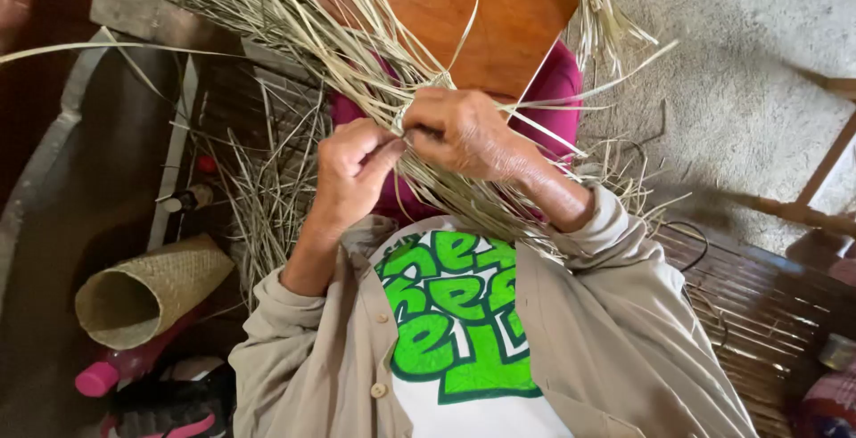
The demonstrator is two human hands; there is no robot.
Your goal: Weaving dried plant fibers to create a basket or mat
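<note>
- Left hand (349, 171): grip clenched, thumb pinching the dry grass strips (294, 24) at the crossing point.
- Right hand (464, 130): grip clenched on the same bundle, touching the left hand.
- Bundle's long axis runs from upper left down to lower right, across the lap; both hands equally near.
- Count: 2 hands, 1 bundle, 1 woven cone basket (152, 291) lying at the left, 1 pink bottle (120, 368).

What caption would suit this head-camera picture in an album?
Both hands, left hand and right hand, pinch dried grass strips together, a rolled woven mat lying nearby.
</note>
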